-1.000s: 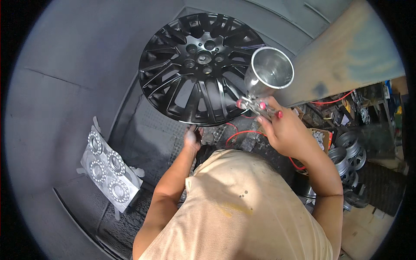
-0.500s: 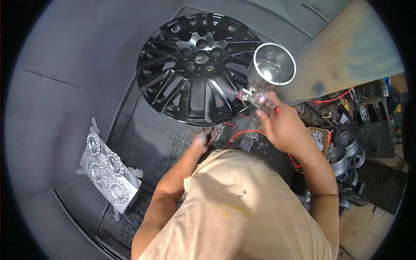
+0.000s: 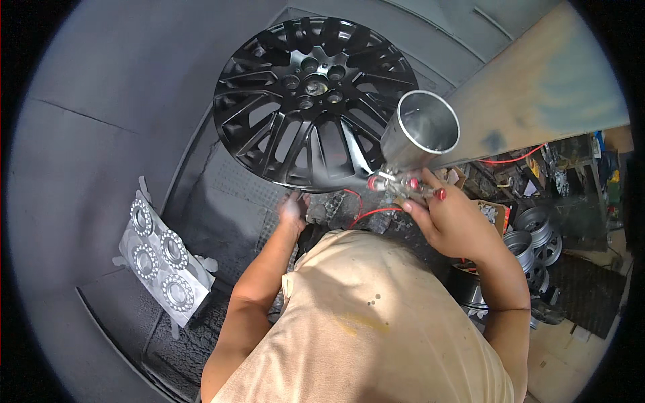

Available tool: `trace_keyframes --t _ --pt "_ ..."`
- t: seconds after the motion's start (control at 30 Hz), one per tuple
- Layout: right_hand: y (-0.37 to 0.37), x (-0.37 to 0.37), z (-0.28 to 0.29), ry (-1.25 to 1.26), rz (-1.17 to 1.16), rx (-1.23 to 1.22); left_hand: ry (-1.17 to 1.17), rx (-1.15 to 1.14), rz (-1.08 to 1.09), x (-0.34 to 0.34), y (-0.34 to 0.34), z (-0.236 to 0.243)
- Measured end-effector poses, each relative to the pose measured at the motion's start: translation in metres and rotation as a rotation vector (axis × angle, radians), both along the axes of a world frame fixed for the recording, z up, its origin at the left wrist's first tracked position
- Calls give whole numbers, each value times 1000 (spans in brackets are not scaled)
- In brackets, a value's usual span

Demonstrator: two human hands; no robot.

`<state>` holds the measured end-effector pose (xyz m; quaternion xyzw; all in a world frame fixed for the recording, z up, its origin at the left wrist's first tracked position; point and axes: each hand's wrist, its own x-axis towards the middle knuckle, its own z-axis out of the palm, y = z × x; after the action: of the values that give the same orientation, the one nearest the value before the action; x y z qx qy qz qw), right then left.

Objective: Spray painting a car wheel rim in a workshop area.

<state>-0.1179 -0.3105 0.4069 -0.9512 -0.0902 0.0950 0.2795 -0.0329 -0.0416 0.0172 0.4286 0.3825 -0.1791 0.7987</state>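
Note:
A black multi-spoke wheel rim (image 3: 265,134) is raised in the upper middle, its face up. My right hand (image 3: 447,221) is closed on a metal spray gun (image 3: 396,185) with red knobs and a large steel cup (image 3: 426,124) on top. The gun's nozzle points at the near right spokes, and a faint mist shows there. My left hand (image 3: 293,211) is low at the near edge of the rim, its fingers curled under it on something I cannot make out.
Grey booth walls (image 3: 101,134) surround me. At left lies a masked panel (image 3: 158,269) with silver rings. A stained board (image 3: 537,87) stands at right, above cluttered shelving, stacked wheels (image 3: 527,235) and a red hose (image 3: 376,210).
The spray gun in my right hand has moved down, toward me. The rim has turned slightly. My left hand has moved a little left compared with half a second ago.

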Motion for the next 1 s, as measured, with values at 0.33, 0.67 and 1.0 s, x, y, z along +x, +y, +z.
trace_keyframes --t 0.33,0.67,1.0 --pt "14 13 -16 -141 -96 93 53 -50 -115 -16 -37 12" --pt "5 33 -12 -212 -126 80 -31 -122 -306 -13 -11 -4" --pt "-5 -9 -9 -198 159 -47 -53 -155 -185 -13 -10 6"
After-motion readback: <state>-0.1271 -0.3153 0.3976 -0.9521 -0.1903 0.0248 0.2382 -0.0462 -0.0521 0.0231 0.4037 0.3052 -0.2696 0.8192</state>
